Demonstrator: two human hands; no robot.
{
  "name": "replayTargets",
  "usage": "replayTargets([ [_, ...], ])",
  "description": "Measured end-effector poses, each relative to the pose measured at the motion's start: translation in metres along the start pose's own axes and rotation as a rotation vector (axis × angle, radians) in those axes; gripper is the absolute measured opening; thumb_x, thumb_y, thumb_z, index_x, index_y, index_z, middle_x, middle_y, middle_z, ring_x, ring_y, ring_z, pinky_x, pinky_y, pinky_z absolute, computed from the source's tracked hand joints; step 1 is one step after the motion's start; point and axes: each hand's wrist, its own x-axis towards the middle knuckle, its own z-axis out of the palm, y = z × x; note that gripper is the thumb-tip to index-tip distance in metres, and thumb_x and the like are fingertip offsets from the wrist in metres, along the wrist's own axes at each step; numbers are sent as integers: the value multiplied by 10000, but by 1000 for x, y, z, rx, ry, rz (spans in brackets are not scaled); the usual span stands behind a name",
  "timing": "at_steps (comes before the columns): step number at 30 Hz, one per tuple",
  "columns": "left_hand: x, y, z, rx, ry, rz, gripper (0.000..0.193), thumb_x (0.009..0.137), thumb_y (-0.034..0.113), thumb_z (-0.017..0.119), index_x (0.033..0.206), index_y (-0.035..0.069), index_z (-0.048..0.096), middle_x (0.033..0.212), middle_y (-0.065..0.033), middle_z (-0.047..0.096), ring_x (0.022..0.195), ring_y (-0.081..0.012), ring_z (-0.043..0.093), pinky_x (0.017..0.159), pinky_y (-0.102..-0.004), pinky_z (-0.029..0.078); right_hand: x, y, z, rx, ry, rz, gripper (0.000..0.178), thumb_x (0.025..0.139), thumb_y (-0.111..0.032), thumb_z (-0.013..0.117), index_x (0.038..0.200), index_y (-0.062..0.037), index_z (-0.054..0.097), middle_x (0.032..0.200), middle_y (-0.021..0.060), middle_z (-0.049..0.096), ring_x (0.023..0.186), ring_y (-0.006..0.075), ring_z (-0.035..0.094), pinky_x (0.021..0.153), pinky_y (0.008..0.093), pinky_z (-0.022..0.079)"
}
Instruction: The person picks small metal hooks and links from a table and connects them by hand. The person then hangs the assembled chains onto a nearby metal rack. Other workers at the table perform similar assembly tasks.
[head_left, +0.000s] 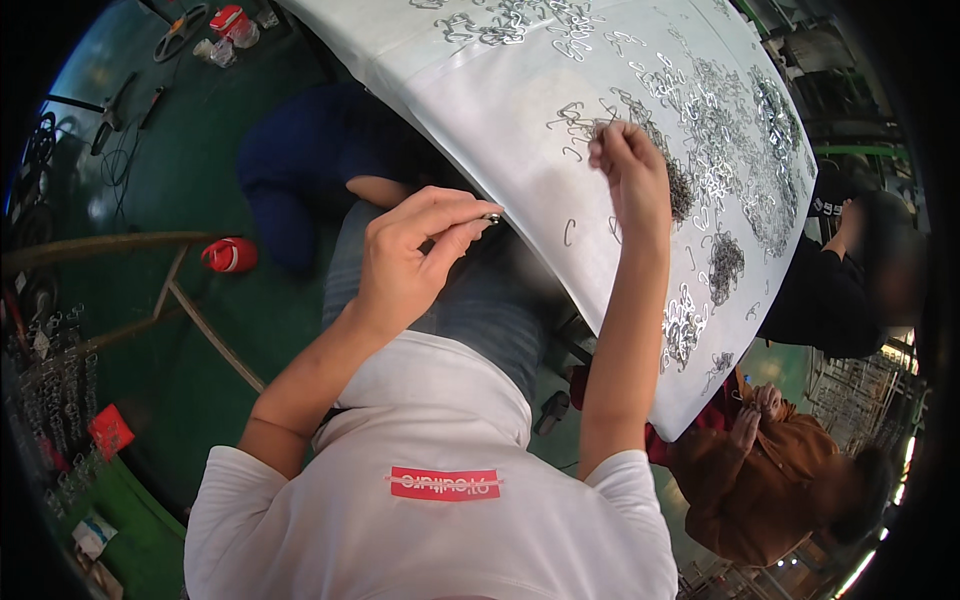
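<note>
the left hand (415,245) has its thumb and forefinger closed in a pinch on a small metal piece (491,218), with the other fingers curled behind; it is held up near the edge of the desk, on the lap side. the right hand (635,175) is over the desk, thumb and fingers drawn in together, just beside a small cluster of wire hooks (574,122); its fingertips are blurred, so i cannot tell whether it has hold of one.

nearer the edge, a single c-shaped hook (569,233) lies apart on the white surface of the desk (490,110). just beyond the right hand is a dark heap of small metal parts (681,192), and past it loose bright hooks (715,120) spread toward the far side. another dark heap (726,268) sits to the right, with a shiny pile of hooks (682,328) near the right forearm.

farther out, a person in a brown top (740,490) sits at the desk's right end, hands close together. on the green floor at left stands a red container (231,255).
</note>
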Motion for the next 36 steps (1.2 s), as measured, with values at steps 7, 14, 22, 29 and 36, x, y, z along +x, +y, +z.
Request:
replayTargets([
  [7,-4,1,-2,-87,46,-83,166,823,-58,659,973,-1,701,869,-74,690,686,-106,646,592,-214,525,-103,-9,49,291,27,76,114,954,-92,561,987,17,553,903,88,587,721,156,580,626,263,462],
  [14,-15,2,-5,-121,54,-59,114,813,-20,700,925,-1,689,836,-65,699,725,-124,660,618,-243,546,-148,-8,64,282,-8,80,118,957,-99,562,983,15,552,916,93,576,718,145,571,582,255,442],
  [22,-28,-3,-3,-103,13,-66,100,827,0,681,927,-6,679,829,-89,695,722,-172,674,626,-287,538,-158,1,85,152,11,-2,65,922,-73,612,962,-22,606,1037,17,534,901,92,495,809,219,384],
  [29,-34,-8,-6,-30,-20,-30,126,816,-39,686,935,-1,684,871,-77,707,744,-143,682,654,-248,547,-152,10,95,99,66,-7,28,915,-58,607,929,-36,594,1063,19,518,976,112,487,922,256,363],
  [36,-24,-13,-4,-74,-70,21,148,804,-31,699,945,15,697,857,-76,697,695,-132,659,611,-248,525,-150,14,98,1,84,-209,32,938,-53,574,955,-26,573,1048,28,489,911,108,462,847,235,370],
])
